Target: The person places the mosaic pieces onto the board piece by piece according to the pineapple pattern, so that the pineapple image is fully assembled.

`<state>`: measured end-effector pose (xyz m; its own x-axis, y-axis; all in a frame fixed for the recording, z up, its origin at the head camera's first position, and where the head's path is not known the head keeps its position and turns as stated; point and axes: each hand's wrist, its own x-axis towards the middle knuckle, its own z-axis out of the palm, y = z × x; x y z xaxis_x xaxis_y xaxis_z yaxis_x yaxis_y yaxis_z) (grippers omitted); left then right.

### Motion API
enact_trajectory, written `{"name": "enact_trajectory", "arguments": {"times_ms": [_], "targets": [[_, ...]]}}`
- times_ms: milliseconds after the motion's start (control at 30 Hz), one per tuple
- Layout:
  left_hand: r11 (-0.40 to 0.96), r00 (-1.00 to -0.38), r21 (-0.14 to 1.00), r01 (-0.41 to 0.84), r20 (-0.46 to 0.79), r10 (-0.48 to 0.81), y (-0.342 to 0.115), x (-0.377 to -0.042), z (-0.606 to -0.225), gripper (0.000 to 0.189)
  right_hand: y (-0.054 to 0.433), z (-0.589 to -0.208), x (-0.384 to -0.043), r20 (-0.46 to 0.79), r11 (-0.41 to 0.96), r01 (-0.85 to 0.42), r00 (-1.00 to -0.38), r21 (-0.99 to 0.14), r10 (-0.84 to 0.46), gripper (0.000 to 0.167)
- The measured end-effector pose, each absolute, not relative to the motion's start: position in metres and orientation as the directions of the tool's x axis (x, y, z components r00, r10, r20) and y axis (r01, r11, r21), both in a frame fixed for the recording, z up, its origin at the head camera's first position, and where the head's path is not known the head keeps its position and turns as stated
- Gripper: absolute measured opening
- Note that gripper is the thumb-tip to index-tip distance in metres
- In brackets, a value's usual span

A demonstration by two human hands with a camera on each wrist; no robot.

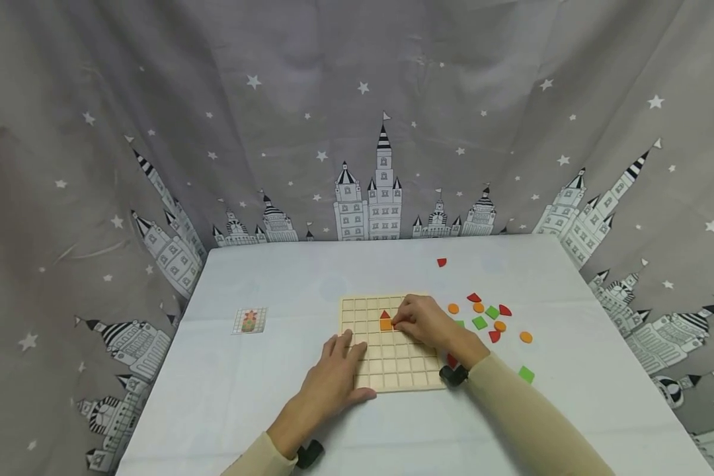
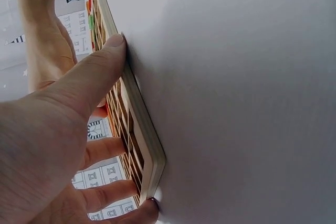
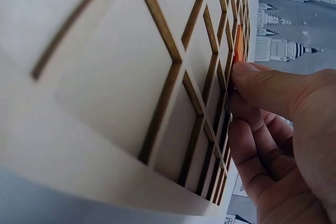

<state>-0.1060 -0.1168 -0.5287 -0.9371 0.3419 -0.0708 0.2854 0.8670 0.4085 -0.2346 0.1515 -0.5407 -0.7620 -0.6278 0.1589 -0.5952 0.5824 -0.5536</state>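
A pale wooden grid board (image 1: 396, 380) lies on the table. My left hand (image 1: 333, 377) rests at its left side, fingers spread over the grid; in the left wrist view the thumb (image 2: 105, 59) presses its edge. On the board, a red triangle (image 1: 384, 315) sits just above an orange square tile (image 1: 385, 325). My right hand (image 1: 424, 322) is over the board's upper right, thumb and fingertips pinching a small tile right beside the orange square. The fingers mostly hide this tile. Orange (image 3: 239, 43) shows at the thumb tip in the right wrist view.
Right of the board lie several loose tiles: orange circles (image 1: 526, 337), green squares (image 1: 526, 375) and red rounded wedges (image 1: 473, 297). One red wedge (image 1: 442, 262) lies farther back. A printed pattern card (image 1: 250, 320) lies on the left. A grey castle-print curtain (image 1: 309, 99) hangs behind the table.
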Motion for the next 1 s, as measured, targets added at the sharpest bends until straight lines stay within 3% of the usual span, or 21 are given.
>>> {"name": "enact_trajectory", "arguments": {"times_ms": [333,600,1000], "targets": [[0.860,-0.944,0.440,0.257,-0.074,0.320,-0.116,-0.103,-0.533,0.097,0.151,-0.538,-0.236,0.083,0.611,-0.572,-0.764,-0.547,-0.640,0.010],[0.854,-0.947,0.451,0.260,-0.054,0.317,-0.118,-0.102,-0.536,0.096,0.153,-0.529,-0.241,0.143,0.594,-0.611,-0.750,-0.523,-0.646,0.011],[0.840,-0.949,0.481,0.250,-0.048,0.310,-0.121,-0.102,-0.534,0.097,0.174,-0.522,-0.263,0.154,0.666,-0.527,-0.831,-0.529,-0.535,0.014]]}}
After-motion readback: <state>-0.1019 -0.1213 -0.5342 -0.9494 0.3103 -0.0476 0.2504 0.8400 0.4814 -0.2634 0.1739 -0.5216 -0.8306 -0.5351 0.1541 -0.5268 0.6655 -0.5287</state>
